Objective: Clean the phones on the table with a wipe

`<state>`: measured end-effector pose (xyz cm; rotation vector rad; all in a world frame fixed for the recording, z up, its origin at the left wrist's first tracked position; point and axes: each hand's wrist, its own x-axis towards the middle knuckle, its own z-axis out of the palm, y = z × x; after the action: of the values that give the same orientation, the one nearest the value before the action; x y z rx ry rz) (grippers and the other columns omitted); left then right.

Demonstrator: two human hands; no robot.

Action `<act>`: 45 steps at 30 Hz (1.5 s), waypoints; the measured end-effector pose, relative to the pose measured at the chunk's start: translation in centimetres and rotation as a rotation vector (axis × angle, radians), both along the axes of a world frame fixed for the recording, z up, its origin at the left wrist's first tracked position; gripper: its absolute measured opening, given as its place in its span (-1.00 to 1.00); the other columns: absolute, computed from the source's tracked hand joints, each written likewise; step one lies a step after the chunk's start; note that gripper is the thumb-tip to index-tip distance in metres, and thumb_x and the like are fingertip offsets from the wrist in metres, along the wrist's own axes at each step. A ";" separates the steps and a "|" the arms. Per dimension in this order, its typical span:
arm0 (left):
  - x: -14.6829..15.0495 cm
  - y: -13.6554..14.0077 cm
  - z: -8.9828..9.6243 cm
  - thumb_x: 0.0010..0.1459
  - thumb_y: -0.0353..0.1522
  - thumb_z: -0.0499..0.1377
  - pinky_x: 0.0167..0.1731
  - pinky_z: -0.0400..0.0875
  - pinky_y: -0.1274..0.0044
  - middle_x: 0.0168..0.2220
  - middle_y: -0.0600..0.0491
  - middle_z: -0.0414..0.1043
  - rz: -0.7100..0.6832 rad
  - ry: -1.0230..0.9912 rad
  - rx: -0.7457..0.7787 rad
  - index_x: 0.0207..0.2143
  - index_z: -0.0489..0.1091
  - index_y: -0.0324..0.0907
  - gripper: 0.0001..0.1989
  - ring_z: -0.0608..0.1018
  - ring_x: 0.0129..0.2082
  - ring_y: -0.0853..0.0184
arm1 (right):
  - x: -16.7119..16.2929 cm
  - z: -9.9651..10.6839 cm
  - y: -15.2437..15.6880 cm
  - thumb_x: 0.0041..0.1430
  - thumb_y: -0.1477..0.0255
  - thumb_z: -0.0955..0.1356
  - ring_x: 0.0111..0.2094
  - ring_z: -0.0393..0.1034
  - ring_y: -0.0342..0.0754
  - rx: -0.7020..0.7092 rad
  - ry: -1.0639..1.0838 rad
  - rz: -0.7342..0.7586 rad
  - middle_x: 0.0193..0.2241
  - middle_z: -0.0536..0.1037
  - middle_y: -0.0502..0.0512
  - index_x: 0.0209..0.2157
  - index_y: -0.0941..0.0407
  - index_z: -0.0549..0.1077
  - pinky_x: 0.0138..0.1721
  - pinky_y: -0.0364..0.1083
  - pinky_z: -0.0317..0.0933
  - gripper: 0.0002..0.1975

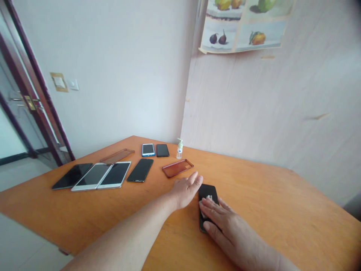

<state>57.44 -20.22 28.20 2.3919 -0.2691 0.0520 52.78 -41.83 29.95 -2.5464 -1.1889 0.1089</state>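
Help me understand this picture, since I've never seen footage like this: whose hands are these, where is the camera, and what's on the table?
There is no machine here, only a person's two bare hands. The single picture comes from a camera worn on their head, looking forward and down.

The right hand lies flat, pressing a crumpled white wipe onto a dark phone. The left hand is outstretched beside that phone, holding nothing visible; I can't tell if they touch.

Farther off on the wooden table are a pump bottle, a reddish case and a see-through brownish case. Several more phones or tablets lie toward the left, including a black one and a blue-edged one.
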 end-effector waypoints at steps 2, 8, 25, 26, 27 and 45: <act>0.0 -0.1 0.0 0.27 0.16 -0.43 0.22 0.09 0.23 0.24 -0.13 0.30 0.008 0.001 0.007 0.36 0.00 -0.20 -0.13 0.22 0.32 0.07 | -0.8 0.3 0.4 0.42 0.15 0.13 0.36 -0.07 0.08 -0.010 0.051 0.076 0.34 0.13 0.00 0.33 -0.02 0.15 0.37 0.17 -0.19 -0.47; -0.2 -0.2 0.2 0.26 0.17 -0.43 0.23 0.05 0.19 0.27 -0.10 0.27 0.027 0.007 0.036 0.36 0.01 -0.12 -0.15 0.23 0.31 0.04 | 2.6 -1.7 -0.6 0.43 0.17 0.10 0.35 -0.04 0.08 0.001 -0.073 -0.133 0.32 0.17 0.16 0.32 0.12 0.19 0.35 0.22 -0.16 -0.44; -1.2 -0.9 0.7 0.26 0.18 -0.35 0.18 0.07 0.24 0.20 -0.10 0.37 -0.008 -0.068 0.077 0.34 0.05 -0.13 -0.17 0.30 0.26 0.04 | 4.0 -2.8 -1.6 0.38 0.24 0.17 0.24 0.23 0.11 0.224 -0.027 -0.186 0.22 0.37 0.19 0.19 0.11 0.39 0.26 0.14 0.12 -0.52; -1.2 -0.9 0.6 0.26 0.18 -0.33 0.17 0.08 0.24 0.18 -0.11 0.39 -0.005 -0.082 0.082 0.33 0.07 -0.15 -0.17 0.32 0.24 0.03 | 4.5 -2.9 -2.1 0.36 0.26 0.17 0.17 0.32 0.10 0.260 -0.026 -0.205 0.16 0.44 0.18 0.14 0.11 0.44 0.20 0.11 0.20 -0.55; -1.2 -0.9 0.5 0.26 0.18 -0.32 0.16 0.10 0.23 0.17 -0.12 0.40 0.005 -0.098 0.089 0.32 0.10 -0.16 -0.17 0.34 0.22 0.02 | 4.9 -3.0 -2.5 0.35 0.28 0.18 0.10 0.40 0.09 0.289 -0.024 -0.219 0.08 0.52 0.17 0.07 0.09 0.49 0.13 0.08 0.27 -0.59; -5.4 -3.7 0.9 -0.11 0.19 0.24 0.15 0.21 0.15 0.19 -0.18 0.27 -0.036 -0.174 0.168 0.29 0.14 -0.13 0.01 0.34 0.14 -0.12 | 7.6 -3.6 -3.6 0.20 0.31 0.25 -0.10 0.50 0.09 0.448 0.062 -0.512 -0.15 0.63 0.12 -0.07 0.09 0.51 -0.07 0.01 0.32 -0.66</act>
<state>52.07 -23.93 29.06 2.5519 -0.4122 0.2299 60.42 -45.40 26.37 -2.3295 -0.4414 -0.1786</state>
